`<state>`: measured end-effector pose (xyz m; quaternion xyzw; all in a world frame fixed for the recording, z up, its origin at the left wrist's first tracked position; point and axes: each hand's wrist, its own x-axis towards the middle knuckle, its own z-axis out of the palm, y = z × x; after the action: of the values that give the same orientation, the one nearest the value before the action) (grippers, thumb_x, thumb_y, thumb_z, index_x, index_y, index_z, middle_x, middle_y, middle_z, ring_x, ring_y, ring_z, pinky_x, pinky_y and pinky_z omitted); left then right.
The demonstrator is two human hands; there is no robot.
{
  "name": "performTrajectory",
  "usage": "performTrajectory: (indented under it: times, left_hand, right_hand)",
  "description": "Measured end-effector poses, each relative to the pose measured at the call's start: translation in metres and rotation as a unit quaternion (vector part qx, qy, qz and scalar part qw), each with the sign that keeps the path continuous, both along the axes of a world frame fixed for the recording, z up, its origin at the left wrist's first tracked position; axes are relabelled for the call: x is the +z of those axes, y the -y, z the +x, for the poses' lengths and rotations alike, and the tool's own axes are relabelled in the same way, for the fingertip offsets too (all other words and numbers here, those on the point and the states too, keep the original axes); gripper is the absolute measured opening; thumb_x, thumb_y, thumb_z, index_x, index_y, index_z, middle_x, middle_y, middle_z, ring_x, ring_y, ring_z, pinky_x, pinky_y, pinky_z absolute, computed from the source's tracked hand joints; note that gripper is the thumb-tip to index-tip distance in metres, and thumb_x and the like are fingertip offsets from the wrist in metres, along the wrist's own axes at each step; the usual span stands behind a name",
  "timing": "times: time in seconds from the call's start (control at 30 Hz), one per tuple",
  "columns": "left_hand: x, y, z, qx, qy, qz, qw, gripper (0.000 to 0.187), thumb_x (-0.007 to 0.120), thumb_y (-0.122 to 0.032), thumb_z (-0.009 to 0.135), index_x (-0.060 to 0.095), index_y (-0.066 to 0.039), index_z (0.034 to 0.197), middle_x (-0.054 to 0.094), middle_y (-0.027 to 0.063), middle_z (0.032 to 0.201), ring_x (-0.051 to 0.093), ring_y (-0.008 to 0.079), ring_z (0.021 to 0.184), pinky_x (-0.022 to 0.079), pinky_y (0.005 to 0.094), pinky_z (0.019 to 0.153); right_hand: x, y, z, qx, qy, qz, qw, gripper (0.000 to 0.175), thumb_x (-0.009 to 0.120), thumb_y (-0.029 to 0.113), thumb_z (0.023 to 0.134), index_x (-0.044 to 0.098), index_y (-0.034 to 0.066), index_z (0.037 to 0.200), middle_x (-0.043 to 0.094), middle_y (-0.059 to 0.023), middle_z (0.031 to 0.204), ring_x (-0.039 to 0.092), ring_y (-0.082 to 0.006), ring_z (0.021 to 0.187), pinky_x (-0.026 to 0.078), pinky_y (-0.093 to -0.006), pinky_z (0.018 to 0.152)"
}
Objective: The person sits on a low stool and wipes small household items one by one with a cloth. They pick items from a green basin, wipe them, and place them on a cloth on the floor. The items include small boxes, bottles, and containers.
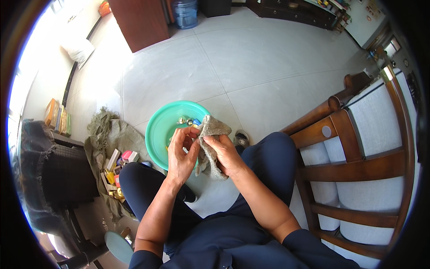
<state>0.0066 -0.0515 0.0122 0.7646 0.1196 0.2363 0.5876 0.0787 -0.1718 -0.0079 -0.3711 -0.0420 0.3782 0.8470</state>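
Note:
My right hand (225, 155) grips a grey-green cloth (216, 127), its folds hanging between my knees. My left hand (183, 154) is at the left edge of the cloth, fingertips curled close to it; whether a small thing is between them cannot be told. Beneath both hands stands a round green plastic basin (155, 124) on the floor. Several small shiny and blue items (189, 121) lie inside it, partly hidden by my left hand and the cloth.
Left of my knee, small boxes and bottles (116, 175) lie on a crumpled green cloth (126, 134). A dark draped stand (63, 171) is farther left. A wooden sofa with grey cushions (366, 164) is at the right. A wooden cabinet (141, 23) and blue water jug (185, 15) stand ahead.

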Motion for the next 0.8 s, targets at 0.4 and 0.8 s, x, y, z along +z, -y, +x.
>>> performTrajectory:
  times: [0.4,0.8]
  left_hand:
    - [0.0,-0.016,-0.007,-0.014,-0.023,0.016,1.0,0.017,0.069,-0.008,0.089,0.064,-0.002,0.104,0.06,0.0091,0.09,0.059,0.0194,0.078,0.05,0.0335,0.068]
    - [-0.01,-0.034,-0.012,-0.074,0.012,0.098,0.992,0.024,0.081,-0.02,0.082,0.067,-0.007,0.099,0.059,0.0073,0.097,0.058,0.0274,0.095,0.048,0.0394,0.082]
  right_hand:
    - [-0.015,-0.001,-0.002,0.115,-0.108,-0.044,0.986,0.047,0.048,0.038,0.102,0.055,0.0035,0.133,0.064,-0.0107,0.123,0.064,-0.0207,0.106,0.056,-0.0327,0.081]
    - [-0.031,0.004,0.002,0.073,-0.081,-0.11,0.988,0.043,0.05,0.038,0.105,0.057,0.0046,0.131,0.063,-0.0066,0.116,0.062,-0.0156,0.101,0.053,-0.0296,0.082]
